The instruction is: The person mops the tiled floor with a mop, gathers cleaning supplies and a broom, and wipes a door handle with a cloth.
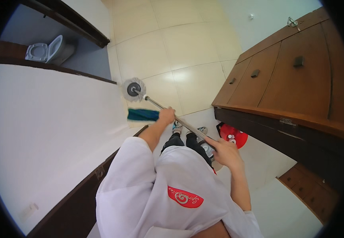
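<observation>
A spin mop with a round grey string head (134,89) rests on the tiled floor beside the white wall's foot. Its metal pole (191,128) slopes back towards me. Partway down the pole, my left hand (167,115) is wrapped around it. My right hand (225,151) grips the dark upper end, near my right hip. A blue-green cloth mat (142,114) lies on the floor just left of my left hand, partly hidden by it. My shoes (177,126) stand on the paler floor below the pole.
An open brown wooden door (282,74) with a metal handle takes up the right side. Against its dark edge sits a red plastic object (234,135) with white parts. A round silvery thing (207,149) is half hidden by my leg. Left, a doorway shows a white toilet (55,49).
</observation>
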Demonstrator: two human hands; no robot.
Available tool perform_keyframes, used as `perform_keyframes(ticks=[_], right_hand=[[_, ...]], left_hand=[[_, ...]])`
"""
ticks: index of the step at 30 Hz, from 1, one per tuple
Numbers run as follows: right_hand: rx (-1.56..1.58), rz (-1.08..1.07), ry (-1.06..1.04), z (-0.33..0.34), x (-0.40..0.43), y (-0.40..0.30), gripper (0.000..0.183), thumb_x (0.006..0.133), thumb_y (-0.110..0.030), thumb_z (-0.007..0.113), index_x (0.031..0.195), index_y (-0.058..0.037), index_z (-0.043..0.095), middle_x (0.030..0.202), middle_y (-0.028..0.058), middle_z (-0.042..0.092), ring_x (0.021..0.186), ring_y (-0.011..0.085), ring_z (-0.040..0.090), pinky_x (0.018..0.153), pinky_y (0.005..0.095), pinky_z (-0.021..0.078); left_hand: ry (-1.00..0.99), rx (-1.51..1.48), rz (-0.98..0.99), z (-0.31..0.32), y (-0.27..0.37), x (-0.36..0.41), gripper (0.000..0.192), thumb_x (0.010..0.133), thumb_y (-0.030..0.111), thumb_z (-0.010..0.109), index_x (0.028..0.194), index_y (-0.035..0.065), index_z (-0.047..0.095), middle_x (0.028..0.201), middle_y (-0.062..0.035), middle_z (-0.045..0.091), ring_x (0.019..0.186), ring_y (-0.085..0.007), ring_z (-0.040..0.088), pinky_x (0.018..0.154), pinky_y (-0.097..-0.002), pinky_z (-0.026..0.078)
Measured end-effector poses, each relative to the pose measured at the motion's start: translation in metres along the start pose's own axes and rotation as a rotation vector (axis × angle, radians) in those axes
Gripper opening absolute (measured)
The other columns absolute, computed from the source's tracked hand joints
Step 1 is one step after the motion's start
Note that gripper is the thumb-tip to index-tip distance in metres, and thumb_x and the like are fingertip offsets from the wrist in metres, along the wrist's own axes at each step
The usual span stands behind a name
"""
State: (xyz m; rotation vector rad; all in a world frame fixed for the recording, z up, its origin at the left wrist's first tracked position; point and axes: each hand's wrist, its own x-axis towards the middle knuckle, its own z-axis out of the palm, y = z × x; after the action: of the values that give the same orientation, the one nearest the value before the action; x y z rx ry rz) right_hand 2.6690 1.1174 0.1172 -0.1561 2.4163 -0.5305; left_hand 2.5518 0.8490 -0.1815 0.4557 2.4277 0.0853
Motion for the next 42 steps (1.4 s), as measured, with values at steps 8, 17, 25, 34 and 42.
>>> perform_keyframes(ticks=[8,17,25,34,42], right_hand=[[0.070,0.453,0.167,-0.048,-0.143,0.015,0.063,0.068,-0.004,0.075,0.128,-0.0184,0.065,0.087,0.0154,0.068,0.083,0.0350,0.066,0.075,0.0408,0.0514],[0.037,0.239,0.071,-0.080,-0.093,-0.026,0.062,0.067,-0.008,0.078,0.127,-0.0128,0.065,0.086,0.0196,0.068,0.080,0.0380,0.066,0.072,0.0414,0.0513],[-0.158,-0.075,-0.093,-0.001,0.009,-0.046,0.060,0.076,-0.015,0.073,0.135,-0.0211,0.058,0.088,0.0157,0.064,0.078,0.0338,0.065,0.068,0.0440,0.0515],[-0.089,0.402,0.105,-0.052,-0.166,0.015,0.057,0.073,-0.011,0.074,0.128,-0.0242,0.065,0.081,0.0133,0.065,0.079,0.0312,0.065,0.072,0.0423,0.0507],[0.222,0.385,0.284,-0.046,-0.173,0.012,0.051,0.072,-0.006,0.077,0.122,-0.0074,0.068,0.094,0.0214,0.072,0.085,0.0333,0.071,0.077,0.0363,0.0539]], left_hand=[[0.064,-0.227,0.413,-0.023,0.207,0.004,0.029,0.075,0.020,0.072,0.102,0.0103,0.069,0.107,-0.0127,0.066,0.095,-0.0322,0.069,0.078,-0.0449,0.056],[0.226,-0.446,0.329,-0.044,0.139,-0.005,0.027,0.075,0.017,0.070,0.101,0.0116,0.066,0.102,-0.0119,0.065,0.097,-0.0335,0.066,0.078,-0.0474,0.054],[0.189,-0.344,-0.088,0.002,-0.010,-0.021,0.019,0.084,0.016,0.063,0.101,0.0078,0.066,0.112,-0.0149,0.062,0.099,-0.0356,0.066,0.082,-0.0470,0.054],[-0.052,-0.486,0.364,-0.004,0.215,-0.031,0.026,0.080,0.022,0.070,0.102,0.0091,0.068,0.116,-0.0185,0.062,0.099,-0.0372,0.067,0.083,-0.0463,0.056],[-0.031,-0.290,0.617,-0.029,0.233,-0.009,0.025,0.074,0.019,0.070,0.098,0.0118,0.074,0.100,-0.0126,0.070,0.099,-0.0305,0.068,0.082,-0.0443,0.055]])
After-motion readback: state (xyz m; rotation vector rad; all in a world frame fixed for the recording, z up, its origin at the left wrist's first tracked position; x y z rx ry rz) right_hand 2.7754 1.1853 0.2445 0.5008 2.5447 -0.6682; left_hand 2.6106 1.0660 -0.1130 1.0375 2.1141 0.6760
